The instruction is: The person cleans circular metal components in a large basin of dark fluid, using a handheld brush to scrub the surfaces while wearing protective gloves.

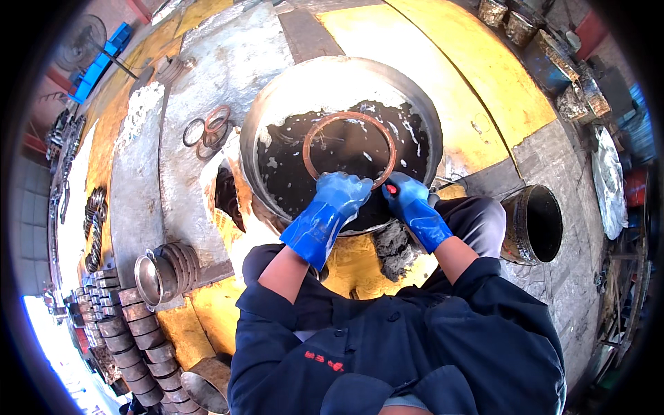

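Observation:
A large round metal tub (pixel 437 138) in front of me holds dark liquid with white foam along its far side. Over the liquid I see a rusty brown ring (pixel 350 115), its near edge at my gloves. My left hand (pixel 339 194), in a blue rubber glove, is closed around the ring's near edge. My right hand (pixel 411 200), gloved the same way, is closed beside the ring's near right side. A small red-ended thing (pixel 392 189) shows in its grip; the rest of it is hidden by the fingers.
Several loose rings (pixel 216 119) lie on the floor left of the tub. A dark bucket (pixel 513 225) stands right of my knee. A grey clump (pixel 394 250) sits below the tub. Ribbed metal cylinders (pixel 158 278) and stacked metal parts (pixel 131 339) are at lower left.

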Demonstrator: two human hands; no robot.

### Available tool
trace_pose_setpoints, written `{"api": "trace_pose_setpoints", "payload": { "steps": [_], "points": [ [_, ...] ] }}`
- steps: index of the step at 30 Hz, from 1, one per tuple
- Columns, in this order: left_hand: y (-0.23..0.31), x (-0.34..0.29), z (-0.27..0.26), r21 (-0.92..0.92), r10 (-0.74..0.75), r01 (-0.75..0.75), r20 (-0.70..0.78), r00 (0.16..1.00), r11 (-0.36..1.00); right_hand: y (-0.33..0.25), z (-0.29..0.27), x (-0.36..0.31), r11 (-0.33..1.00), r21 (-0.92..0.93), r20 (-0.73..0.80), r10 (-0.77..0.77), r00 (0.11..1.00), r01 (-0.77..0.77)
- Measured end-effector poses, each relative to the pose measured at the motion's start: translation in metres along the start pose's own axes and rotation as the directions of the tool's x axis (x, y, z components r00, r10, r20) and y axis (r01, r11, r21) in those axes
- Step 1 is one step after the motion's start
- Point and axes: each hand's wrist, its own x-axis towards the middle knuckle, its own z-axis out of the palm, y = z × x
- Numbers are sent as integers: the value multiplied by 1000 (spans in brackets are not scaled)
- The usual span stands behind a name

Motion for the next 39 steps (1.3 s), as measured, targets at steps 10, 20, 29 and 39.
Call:
{"api": "trace_pose_setpoints", "payload": {
  "steps": [10,20,29,39],
  "points": [
    [-6,-13,1,-30,-126,127,25,992,991,2,8,1,998,3,-25,-55,998,55],
    [-209,-14,-82,-20,-506,554,-436,745,833,10,18,-1,994,90,-80,-55,995,62],
    [-173,40,50,-297,-474,390,-306,825,871,6,14,-1,995,24,-47,-98,994,99],
    [-190,56,84,-851,-855,494,114,506,179,4,3,-7,1000,10,5,7,1000,-7]
  ]
}}
